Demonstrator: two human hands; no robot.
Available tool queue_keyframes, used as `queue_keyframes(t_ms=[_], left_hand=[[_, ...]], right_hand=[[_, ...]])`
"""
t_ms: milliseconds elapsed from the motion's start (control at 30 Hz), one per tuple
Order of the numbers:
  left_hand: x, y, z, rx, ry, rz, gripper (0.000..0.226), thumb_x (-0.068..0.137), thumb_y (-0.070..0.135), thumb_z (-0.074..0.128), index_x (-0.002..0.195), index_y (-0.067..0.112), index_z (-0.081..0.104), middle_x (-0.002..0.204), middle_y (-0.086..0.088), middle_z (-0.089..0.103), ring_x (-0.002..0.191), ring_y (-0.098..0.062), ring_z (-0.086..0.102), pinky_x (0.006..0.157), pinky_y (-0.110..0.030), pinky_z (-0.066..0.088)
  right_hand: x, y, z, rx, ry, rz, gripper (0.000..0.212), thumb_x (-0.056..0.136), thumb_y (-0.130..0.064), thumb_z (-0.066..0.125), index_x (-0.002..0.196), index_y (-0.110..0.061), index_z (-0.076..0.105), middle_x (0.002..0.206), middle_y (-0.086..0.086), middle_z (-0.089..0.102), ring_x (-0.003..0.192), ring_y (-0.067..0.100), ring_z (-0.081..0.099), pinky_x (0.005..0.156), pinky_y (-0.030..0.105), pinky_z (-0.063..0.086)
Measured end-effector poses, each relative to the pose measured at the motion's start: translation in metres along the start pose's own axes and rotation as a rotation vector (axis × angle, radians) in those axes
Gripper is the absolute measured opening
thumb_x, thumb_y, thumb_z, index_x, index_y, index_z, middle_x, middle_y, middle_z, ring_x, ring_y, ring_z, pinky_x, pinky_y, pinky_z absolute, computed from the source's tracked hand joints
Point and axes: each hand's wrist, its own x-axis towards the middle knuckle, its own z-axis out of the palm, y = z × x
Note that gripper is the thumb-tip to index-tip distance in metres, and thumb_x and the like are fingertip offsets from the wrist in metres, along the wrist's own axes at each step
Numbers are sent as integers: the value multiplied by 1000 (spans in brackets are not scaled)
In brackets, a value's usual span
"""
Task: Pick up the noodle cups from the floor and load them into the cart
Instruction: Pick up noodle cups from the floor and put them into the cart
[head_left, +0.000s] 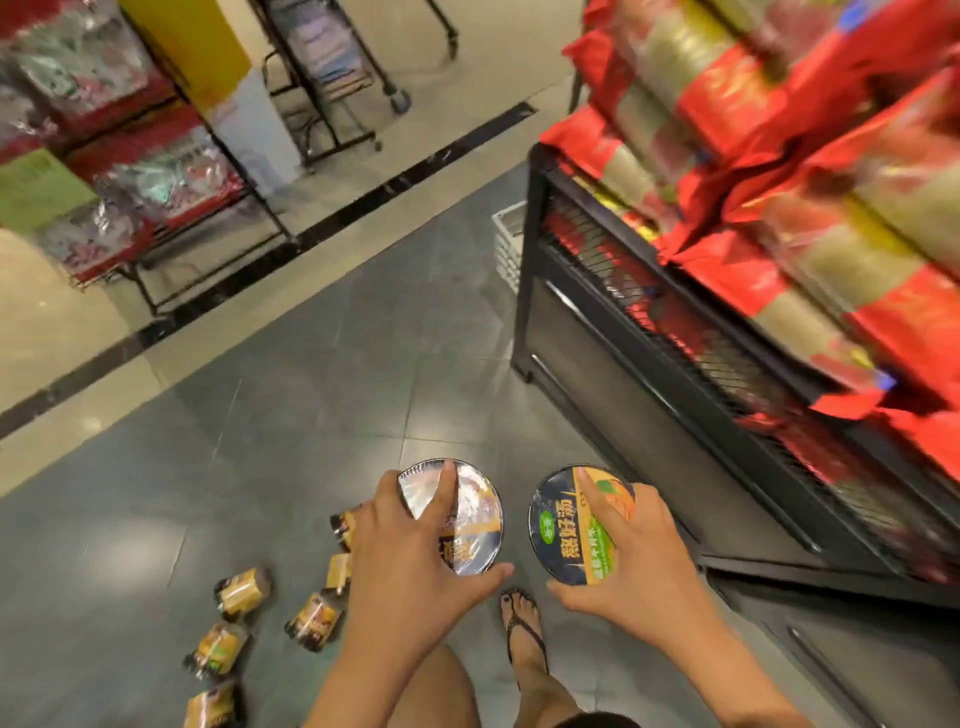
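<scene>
My left hand (410, 566) grips a noodle cup with a shiny yellow-and-black lid (475, 519), fingers spread across its top. My right hand (639, 561) holds a second noodle cup with a dark lid and green-orange print (558, 525). Both cups are lifted above the grey floor, side by side in front of me. Several more noodle cups (244, 592) lie on their sides on the floor at lower left, yellow and black. The black wire cart (649, 332) stands to the right, stacked with red and gold packages.
My foot in a black sandal (524, 629) stands on the grey tile between my hands. A white basket (509, 249) sits behind the cart's far corner. Racks of packaged goods (130, 171) line the beige floor at upper left.
</scene>
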Motion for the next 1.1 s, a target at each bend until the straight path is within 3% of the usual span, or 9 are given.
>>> queue_keyframes(t_ms=[167,400,500,600,733,833,900,1000,1100], left_hand=[[3,12,-8,58,-201,203,108,55,89,53,149,46,21,148,-6,22,132,-25,28,107,-36,33],[28,18,-27,212,-367,567,114,49,93,40,150,47,16,152,-7,15,135,-26,25,113,-35,29],[34,30,-25,312,-451,725,116,46,93,35,150,49,7,153,-6,9,138,-26,21,115,-35,26],[34,50,-14,343,-463,912,113,47,92,38,149,49,14,150,-8,19,132,-28,30,111,-35,31],[14,88,3,389,-486,1103,112,48,90,41,149,45,25,143,-10,29,121,-31,39,104,-37,36],[-15,118,12,338,-460,1234,110,44,90,44,143,41,41,136,-12,39,115,-34,48,98,-38,42],[-43,136,15,376,-509,1303,113,43,90,43,145,42,36,139,-7,33,119,-30,43,100,-37,39],[-87,157,26,410,-523,1419,116,43,92,39,148,44,27,141,-3,27,120,-26,38,104,-35,38],[-143,170,45,406,-531,1484,115,43,92,43,147,46,28,142,-5,30,120,-27,40,104,-36,39]], right_hand=[[-51,8,-6,48,105,212,115,45,-78,63,146,-53,16,111,-7,22,117,14,33,96,20,37],[-111,-16,14,269,314,603,121,38,-83,60,147,-43,25,121,-11,24,125,13,35,107,25,36],[-139,-32,31,350,433,789,120,37,-83,55,146,-42,28,114,-11,22,122,13,34,102,22,36],[-173,-43,54,388,537,929,114,37,-82,56,143,-47,29,113,-10,24,121,16,36,97,20,34],[-225,-53,87,437,628,1129,113,38,-80,63,141,-38,41,119,-3,31,120,21,44,101,28,41],[-268,-60,112,418,915,1193,93,38,-73,70,121,-36,53,104,2,45,93,30,57,83,32,50],[-299,-66,125,471,1041,1262,91,37,-73,70,119,-35,55,99,2,47,88,27,55,80,30,45],[-348,-71,145,580,1154,1412,105,34,-71,76,128,-29,57,109,4,44,98,19,50,87,23,38],[-403,-74,164,647,1183,1500,102,42,-51,92,133,-35,50,115,2,40,101,14,43,89,20,34]])
